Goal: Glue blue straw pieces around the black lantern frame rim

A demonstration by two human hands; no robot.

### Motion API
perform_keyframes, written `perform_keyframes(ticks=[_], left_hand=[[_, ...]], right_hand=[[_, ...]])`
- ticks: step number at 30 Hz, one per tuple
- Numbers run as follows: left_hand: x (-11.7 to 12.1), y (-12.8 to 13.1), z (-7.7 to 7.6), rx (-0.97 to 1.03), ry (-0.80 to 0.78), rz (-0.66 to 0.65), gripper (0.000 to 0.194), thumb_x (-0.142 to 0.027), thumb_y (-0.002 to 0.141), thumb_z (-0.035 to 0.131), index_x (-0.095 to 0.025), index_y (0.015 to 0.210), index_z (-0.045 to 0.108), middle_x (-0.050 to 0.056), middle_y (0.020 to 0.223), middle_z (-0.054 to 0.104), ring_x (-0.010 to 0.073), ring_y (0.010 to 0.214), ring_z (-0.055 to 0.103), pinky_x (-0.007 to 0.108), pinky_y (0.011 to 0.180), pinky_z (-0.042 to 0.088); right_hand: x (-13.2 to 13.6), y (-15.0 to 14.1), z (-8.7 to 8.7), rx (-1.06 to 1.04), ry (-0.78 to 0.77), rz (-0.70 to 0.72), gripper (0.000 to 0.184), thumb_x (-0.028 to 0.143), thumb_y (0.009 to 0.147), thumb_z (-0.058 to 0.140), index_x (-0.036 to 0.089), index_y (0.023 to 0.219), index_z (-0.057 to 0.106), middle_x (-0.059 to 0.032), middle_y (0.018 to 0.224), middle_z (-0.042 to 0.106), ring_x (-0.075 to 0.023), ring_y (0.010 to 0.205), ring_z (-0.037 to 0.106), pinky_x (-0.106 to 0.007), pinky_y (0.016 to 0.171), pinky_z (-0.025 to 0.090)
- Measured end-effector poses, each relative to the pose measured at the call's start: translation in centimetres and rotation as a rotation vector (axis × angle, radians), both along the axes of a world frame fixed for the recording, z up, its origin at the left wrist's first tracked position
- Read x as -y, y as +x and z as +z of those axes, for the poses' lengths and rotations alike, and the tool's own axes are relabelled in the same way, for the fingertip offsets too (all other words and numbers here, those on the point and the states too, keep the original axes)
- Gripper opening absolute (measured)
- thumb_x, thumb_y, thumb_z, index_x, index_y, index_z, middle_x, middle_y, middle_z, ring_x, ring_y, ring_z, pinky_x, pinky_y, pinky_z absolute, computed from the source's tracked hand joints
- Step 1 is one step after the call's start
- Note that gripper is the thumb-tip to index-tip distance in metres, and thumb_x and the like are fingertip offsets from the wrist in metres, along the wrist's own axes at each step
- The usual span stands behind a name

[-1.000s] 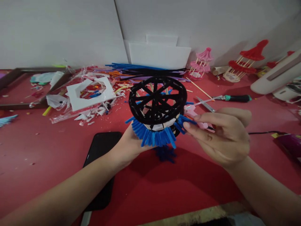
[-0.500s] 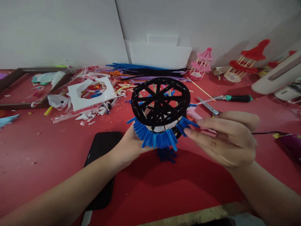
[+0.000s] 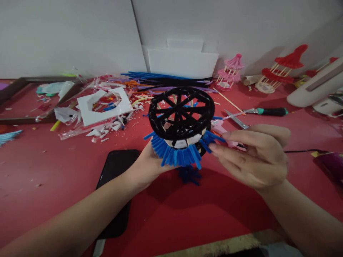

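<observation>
A small pavilion-like craft model hangs above the table, with a black spoked fuzzy ring [image 3: 179,108] on top and a skirt of short blue pipe cleaner pieces [image 3: 178,157] below it. Pale sticks join the tiers. My left hand [image 3: 147,163] is closed round the model from the left and beneath; its fingertips are hidden behind the blue skirt. At the skirt's right side, my right hand [image 3: 253,157] pinches with thumb and finger at the end of a blue pipe cleaner piece [image 3: 213,137]. A pink glue gun [image 3: 220,129] lies behind that hand, partly covered.
A black phone [image 3: 115,200] lies beneath my left forearm. Scissors [image 3: 238,119] and a green-and-black-handled tool [image 3: 272,112] are at the right. Pink [image 3: 230,73] and red [image 3: 278,73] models stand at the back. Pipe cleaners [image 3: 166,79] and a white cut-out board [image 3: 92,110] lie behind.
The model has shifted slightly left and its top ring has tilted a little. My right hand has moved slightly left with it, its fingers still at the blue skirt.
</observation>
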State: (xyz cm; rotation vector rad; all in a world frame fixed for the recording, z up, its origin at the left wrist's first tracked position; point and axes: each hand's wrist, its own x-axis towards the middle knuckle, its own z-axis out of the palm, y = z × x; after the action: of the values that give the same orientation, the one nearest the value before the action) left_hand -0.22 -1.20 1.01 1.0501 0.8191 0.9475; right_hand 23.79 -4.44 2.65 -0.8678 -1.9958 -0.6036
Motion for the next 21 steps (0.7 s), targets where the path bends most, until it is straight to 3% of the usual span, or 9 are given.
perform_keyframes(ticks=[3, 7, 10, 13, 16, 21], left_hand=[[-0.1, 0.0, -0.4, 0.023, -0.081, 0.215, 0.047, -0.024, 0.049, 0.102, -0.025, 0.089, 0.078, 0.002, 0.095, 0.084, 0.0266, 0.097, 0.080, 0.040, 0.096, 0.063], [-0.9, 0.3, -0.9, 0.104, -0.082, 0.446, 0.042, -0.018, 0.050, 0.100, -0.023, 0.082, 0.072, 0.000, 0.098, 0.083, 0.0264, 0.111, 0.076, 0.043, 0.108, 0.056], [-1.3, 0.5, -0.9, 0.124, -0.058, 0.470, 0.039, -0.016, 0.051, 0.098, -0.023, 0.079, 0.071, -0.001, 0.091, 0.081, 0.0275, 0.115, 0.075, 0.045, 0.113, 0.053], [-1.2, 0.5, -0.7, 0.113, -0.050, 0.461, 0.038, -0.016, 0.053, 0.097, -0.024, 0.081, 0.073, -0.001, 0.090, 0.081, 0.0273, 0.110, 0.076, 0.047, 0.113, 0.053], [-1.0, 0.5, -0.6, 0.097, -0.066, 0.445, 0.037, -0.016, 0.053, 0.097, -0.023, 0.081, 0.073, -0.001, 0.089, 0.080, 0.0271, 0.107, 0.076, 0.047, 0.111, 0.054], [-0.9, 0.4, -0.9, 0.116, -0.100, 0.458, 0.043, -0.015, 0.048, 0.100, -0.022, 0.080, 0.072, -0.002, 0.087, 0.080, 0.0208, 0.096, 0.077, 0.037, 0.100, 0.060]], right_hand=[[-0.4, 0.2, -0.2, -0.047, -0.064, 0.003, 0.015, 0.020, 0.086, 0.080, 0.026, 0.098, 0.073, -0.0020, 0.089, 0.067, -0.0186, 0.081, 0.062, -0.039, 0.078, 0.052], [-1.0, -0.3, -1.1, 0.017, -0.268, 0.009, 0.004, 0.019, 0.091, 0.073, 0.022, 0.089, 0.071, -0.0032, 0.085, 0.064, -0.0193, 0.084, 0.057, -0.040, 0.082, 0.047], [-1.0, -1.2, -2.1, 0.090, -0.521, 0.008, 0.009, 0.020, 0.093, 0.067, 0.021, 0.086, 0.073, -0.0070, 0.097, 0.065, -0.0229, 0.096, 0.056, -0.040, 0.086, 0.045], [-0.8, -2.0, -3.0, 0.124, -0.665, -0.014, 0.008, 0.022, 0.090, 0.067, 0.020, 0.086, 0.074, -0.0091, 0.105, 0.066, -0.0264, 0.103, 0.055, -0.044, 0.090, 0.044], [-0.8, -2.3, -3.5, 0.142, -0.690, -0.037, 0.007, 0.024, 0.089, 0.069, 0.020, 0.086, 0.075, -0.0091, 0.107, 0.067, -0.0284, 0.106, 0.054, -0.045, 0.090, 0.043], [-1.2, -2.3, -4.0, 0.169, -0.660, -0.050, 0.009, 0.016, 0.086, 0.070, 0.022, 0.079, 0.074, -0.0071, 0.103, 0.068, -0.0268, 0.104, 0.055, -0.042, 0.086, 0.043]])
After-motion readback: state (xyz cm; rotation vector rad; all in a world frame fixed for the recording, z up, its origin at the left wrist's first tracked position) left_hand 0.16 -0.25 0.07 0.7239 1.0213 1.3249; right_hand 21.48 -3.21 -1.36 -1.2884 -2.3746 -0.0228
